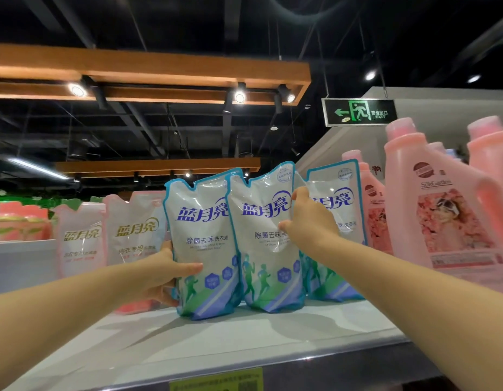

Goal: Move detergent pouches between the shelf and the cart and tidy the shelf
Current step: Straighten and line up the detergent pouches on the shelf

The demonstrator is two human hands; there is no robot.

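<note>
Three blue detergent pouches (pixel 342 221) stand on the shelf (pixel 244 334), half tidied.
Left hand (pixel 163 275) grips the leftmost pouch (pixel 202 244), beside the middle pouch (pixel 261 255); right hand (pixel 309 221) pinches the middle pouch's right edge. Row wants squaring, I'd judge; cart unseen.

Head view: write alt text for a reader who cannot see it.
On a shop shelf stand three blue-and-white detergent pouches; the left hand grips the left pouch, the right hand the middle pouch. Pink bottles stand beside them.
</note>
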